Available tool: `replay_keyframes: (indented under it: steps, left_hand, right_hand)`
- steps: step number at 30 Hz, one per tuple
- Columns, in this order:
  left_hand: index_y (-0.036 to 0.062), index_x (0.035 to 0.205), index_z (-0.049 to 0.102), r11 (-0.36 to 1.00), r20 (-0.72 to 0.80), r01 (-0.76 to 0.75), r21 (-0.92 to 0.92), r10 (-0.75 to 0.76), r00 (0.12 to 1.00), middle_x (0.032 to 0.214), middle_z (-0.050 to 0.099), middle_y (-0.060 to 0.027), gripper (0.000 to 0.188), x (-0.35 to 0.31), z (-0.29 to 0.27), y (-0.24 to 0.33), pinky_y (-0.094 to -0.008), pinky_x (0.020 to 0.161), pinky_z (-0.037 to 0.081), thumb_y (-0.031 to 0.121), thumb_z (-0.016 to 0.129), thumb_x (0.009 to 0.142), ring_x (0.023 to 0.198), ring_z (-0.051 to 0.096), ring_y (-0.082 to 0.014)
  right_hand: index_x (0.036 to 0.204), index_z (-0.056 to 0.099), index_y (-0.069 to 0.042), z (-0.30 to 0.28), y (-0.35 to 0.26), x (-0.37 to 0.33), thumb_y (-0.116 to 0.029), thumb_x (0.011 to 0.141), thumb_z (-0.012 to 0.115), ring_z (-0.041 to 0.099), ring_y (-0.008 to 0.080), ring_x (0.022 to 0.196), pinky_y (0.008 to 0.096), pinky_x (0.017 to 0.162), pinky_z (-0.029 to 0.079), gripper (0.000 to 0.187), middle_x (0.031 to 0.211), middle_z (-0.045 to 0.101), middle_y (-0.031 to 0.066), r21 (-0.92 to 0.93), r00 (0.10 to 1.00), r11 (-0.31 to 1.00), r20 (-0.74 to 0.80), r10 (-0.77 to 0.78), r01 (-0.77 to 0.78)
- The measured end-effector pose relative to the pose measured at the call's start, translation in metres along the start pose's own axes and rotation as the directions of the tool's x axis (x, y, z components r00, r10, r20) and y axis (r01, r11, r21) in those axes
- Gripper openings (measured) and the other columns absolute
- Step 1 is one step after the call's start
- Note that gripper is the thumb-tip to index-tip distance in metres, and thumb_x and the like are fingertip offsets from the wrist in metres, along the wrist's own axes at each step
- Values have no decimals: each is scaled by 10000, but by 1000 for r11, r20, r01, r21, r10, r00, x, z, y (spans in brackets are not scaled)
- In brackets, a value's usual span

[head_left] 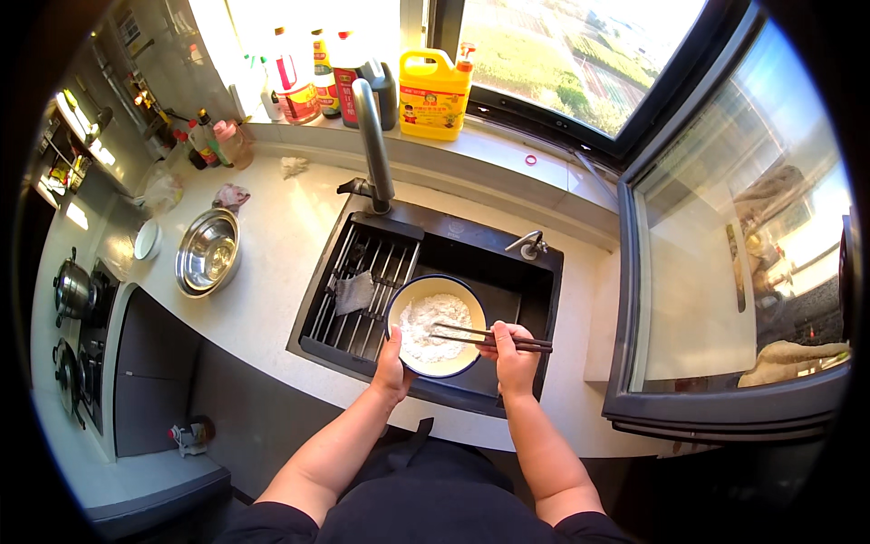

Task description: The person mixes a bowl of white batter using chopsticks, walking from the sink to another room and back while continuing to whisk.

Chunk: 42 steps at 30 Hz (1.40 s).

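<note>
A cream bowl with a dark blue rim (395, 313) is held over the black sink (535, 308). White flour-like powder (433, 319), partly clumped, lies inside it. My left hand (392, 367) is closed on the bowl's left side, with the thumb at the rim. In my right hand (515, 361) is a pair of dark chopsticks (535, 344), gripped near their thick ends. Their thin tips reach into the powder. The fingers under the bowl are hidden.
A metal drying rack (328, 317) with a grey cloth (354, 293) covers the sink's left part. The tall faucet (373, 145) rises behind. Steel bowls (207, 254) stand on the left counter. Bottles and a yellow jug (433, 95) line the sill. An open window sash (625, 299) juts in at right.
</note>
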<state>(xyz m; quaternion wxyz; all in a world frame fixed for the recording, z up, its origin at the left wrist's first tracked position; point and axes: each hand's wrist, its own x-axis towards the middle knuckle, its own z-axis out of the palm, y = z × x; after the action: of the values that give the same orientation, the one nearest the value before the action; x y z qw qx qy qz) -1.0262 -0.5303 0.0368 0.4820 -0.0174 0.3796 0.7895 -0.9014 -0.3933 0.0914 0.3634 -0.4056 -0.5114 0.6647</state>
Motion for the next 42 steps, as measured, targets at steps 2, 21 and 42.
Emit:
replay_keyframes:
  steps: [2, 21, 42]
  left_hand:
    - [37, 1383, 341, 1000, 0, -21, -10, 21, 1000, 1343, 482, -132, 620, -1, -3, 2, -391, 1020, 398, 494, 375, 966, 1217, 494, -263]
    - [36, 1416, 299, 998, -34, -41, -44, 39, 999, 1409, 419, -129, 667, -20, -13, 12, -385, 1081, 317, 516, 364, 958, 1292, 410, -267]
    - [32, 1373, 334, 900, -295, -422, -110, 376, 878, 1348, 467, -127, 637, -162, -243, 222, -375, 1034, 369, 483, 462, 942, 1237, 464, -236]
  right_hand:
    - [831, 592, -6, -9, -6, 7, -197, 904, 613, 629, 165, 540, 266, 504, 534, 206, 697, 629, 82, -104, 1000, 995, -4, 11, -11]
    - [848, 610, 7, -1, -10, 12, -154, 896, 619, 632, 166, 553, 267, 508, 541, 168, 718, 642, 94, -142, 990, 990, 139, 15, 4]
    - [795, 604, -1, 329, 40, -130, -126, 904, 608, 602, 103, 557, 229, 515, 513, 166, 657, 622, 53, -97, 869, 992, 494, -25, 84]
